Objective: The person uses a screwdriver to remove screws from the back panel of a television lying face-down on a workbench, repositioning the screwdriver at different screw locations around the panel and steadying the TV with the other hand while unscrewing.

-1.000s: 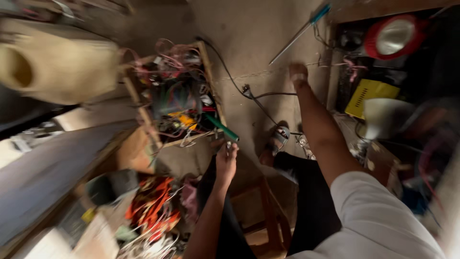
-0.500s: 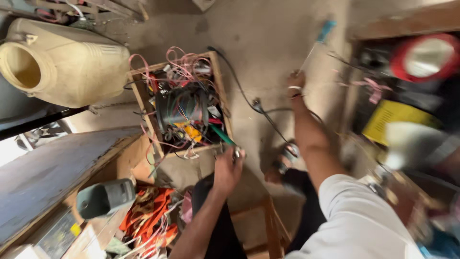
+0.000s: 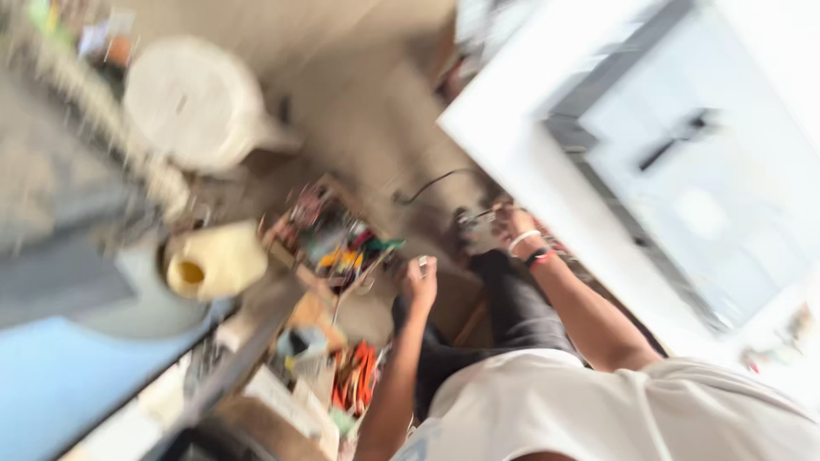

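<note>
The picture is badly blurred and tilted. My left hand (image 3: 418,282) is curled around a small shiny metal piece, right beside a wooden box (image 3: 329,239) stuffed with coloured wires and parts. My right hand (image 3: 511,224), with bands on its wrist, reaches out over my dark-trousered knee to a dark tool (image 3: 465,224) on the concrete floor. A black cable (image 3: 427,181) runs off from that tool. The blur hides whether the right hand's fingers hold anything.
A cream plastic jug (image 3: 213,260) lies left of the box, and a large white round container (image 3: 192,102) stands farther back. Orange wires (image 3: 354,376) sit in a heap near my left elbow. A white panel (image 3: 598,171) fills the right side.
The view has swung and tilted sharply. My right hand has drawn back from the far floor to the dark tool by my knee. My left hand stays by the wire box.
</note>
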`<state>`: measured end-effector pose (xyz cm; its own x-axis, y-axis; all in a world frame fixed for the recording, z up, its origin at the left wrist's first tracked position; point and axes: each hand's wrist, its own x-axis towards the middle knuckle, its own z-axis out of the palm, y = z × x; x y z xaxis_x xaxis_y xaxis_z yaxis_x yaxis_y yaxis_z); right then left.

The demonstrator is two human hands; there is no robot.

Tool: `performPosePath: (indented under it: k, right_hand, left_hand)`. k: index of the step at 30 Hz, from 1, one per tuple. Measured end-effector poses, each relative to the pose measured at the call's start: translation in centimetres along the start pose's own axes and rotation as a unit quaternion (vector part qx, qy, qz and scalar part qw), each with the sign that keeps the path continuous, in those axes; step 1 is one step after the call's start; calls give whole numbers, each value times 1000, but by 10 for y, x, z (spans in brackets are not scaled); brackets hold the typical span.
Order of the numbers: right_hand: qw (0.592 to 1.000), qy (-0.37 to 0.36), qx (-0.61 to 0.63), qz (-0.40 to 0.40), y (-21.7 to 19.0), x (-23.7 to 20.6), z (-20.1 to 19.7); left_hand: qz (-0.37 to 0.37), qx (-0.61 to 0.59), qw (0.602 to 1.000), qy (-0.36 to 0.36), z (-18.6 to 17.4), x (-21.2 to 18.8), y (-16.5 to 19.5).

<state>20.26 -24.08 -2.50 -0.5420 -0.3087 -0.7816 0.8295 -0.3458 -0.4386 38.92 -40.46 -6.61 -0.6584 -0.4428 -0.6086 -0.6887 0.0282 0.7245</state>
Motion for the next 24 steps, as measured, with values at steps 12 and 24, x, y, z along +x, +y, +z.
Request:
performPosePath:
  k: [12,24]
  right_hand:
    - [772,-21,-596,-219,-14,-51,35]
    - [785,-195,-549,-210,-97,-140,-25]
  left_hand:
    - [120,42,983,135,-35,-16,31]
    - [-103,20,985,137,15,-22,83]
